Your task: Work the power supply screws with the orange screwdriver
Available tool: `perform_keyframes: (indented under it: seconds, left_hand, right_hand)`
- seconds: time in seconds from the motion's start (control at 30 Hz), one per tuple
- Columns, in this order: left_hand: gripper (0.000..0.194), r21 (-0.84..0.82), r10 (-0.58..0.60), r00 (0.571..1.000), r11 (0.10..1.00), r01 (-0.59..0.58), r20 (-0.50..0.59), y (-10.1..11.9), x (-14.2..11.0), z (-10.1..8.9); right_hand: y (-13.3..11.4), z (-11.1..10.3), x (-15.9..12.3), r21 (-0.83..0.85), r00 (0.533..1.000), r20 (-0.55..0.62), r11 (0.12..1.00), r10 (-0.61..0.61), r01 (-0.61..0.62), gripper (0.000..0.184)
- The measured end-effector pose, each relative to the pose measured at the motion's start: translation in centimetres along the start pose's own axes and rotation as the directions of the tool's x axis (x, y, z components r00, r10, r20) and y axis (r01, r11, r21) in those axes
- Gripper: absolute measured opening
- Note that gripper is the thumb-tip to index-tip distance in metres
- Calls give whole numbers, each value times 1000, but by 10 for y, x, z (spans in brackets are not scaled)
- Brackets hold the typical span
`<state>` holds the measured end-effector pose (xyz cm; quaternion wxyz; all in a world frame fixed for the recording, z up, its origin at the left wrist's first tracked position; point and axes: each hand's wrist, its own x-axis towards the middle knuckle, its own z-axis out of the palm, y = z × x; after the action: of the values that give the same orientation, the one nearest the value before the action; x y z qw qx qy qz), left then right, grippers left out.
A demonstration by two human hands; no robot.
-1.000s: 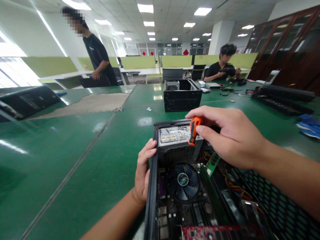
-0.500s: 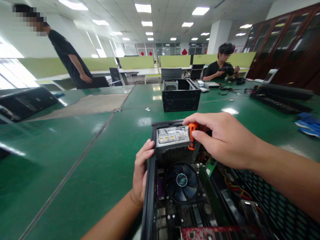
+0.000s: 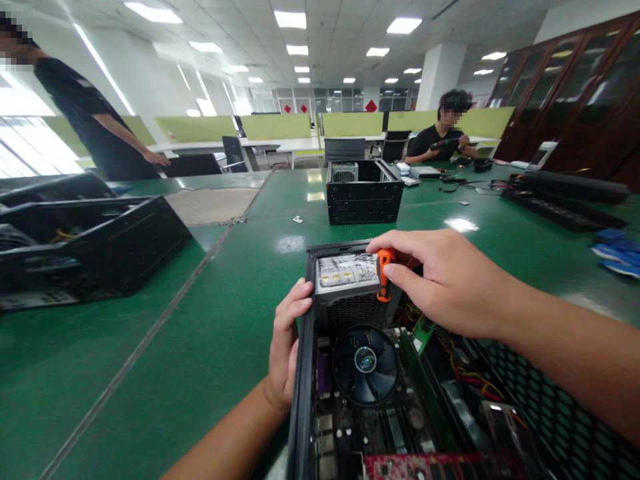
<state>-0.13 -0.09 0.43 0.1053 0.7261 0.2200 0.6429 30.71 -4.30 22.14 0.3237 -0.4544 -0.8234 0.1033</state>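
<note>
Across the green table I see an open black case ahead, a blue bundle off to my right and brown cabinets beyond.

You are in an open-plan office: beyond the green table before you stand white desks, yellow-green partitions and chairs; ceiling light panels shine above it, and glass-doored cabinets stand to its right.

We see lit ceiling panels across the top, yellow-green partitions below them, brown cabinets upper right.
</note>
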Motion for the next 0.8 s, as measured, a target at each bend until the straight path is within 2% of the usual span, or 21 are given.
perform_keyframes:
  seconds: [0.07, 0.17, 0.27, 0.37, 0.4, 0.53, 0.6, 0.67, 0.8]
  left_hand:
    - [40, -4, -10, 1000, 1000, 10, -13, -1, -1, 0]
    - [41, 14, 17, 1000, 1000, -17, -6, -1, -1, 0]
    - [43, 34, 45, 999, 998, -45, 5, 0, 0, 0]
    - [43, 35, 47, 999, 998, -47, 11, 2, 2, 0]
    - [43, 34, 44, 999, 998, -45, 13, 3, 3, 1]
    - [43, 25, 44, 999, 999, -45, 20, 4, 4, 1]
    - [43, 21, 51, 999, 998, -51, 19, 3, 3, 2]
    - [44, 26, 51, 998, 998, -51, 21, 3, 3, 2]
    - [46, 30, 39, 999, 999, -39, 9, 2, 1, 2]
  right_hand:
    - [-1, 0, 1, -19, 1000, -2, 1000, 18, -18, 26]
    - [-4, 0, 1, -60, 998, -10, 997, 54, -55, 6]
    - [-4, 0, 2, -83, 998, -15, 995, 62, -63, 20]
    - [-3, 0, 1, -86, 999, 5, 995, 46, -45, 8]
    - [-2, 0, 1, -78, 999, 14, 996, 43, -41, 10]
    - [0, 1, -1, -35, 998, 40, 998, 56, -54, 37]
    - [0, 2, -1, -37, 997, 37, 997, 69, -68, 42]
    - [0, 2, -1, -41, 996, 27, 996, 84, -83, 37]
    - [-1, 3, 0, -22, 996, 29, 996, 89, -88, 11]
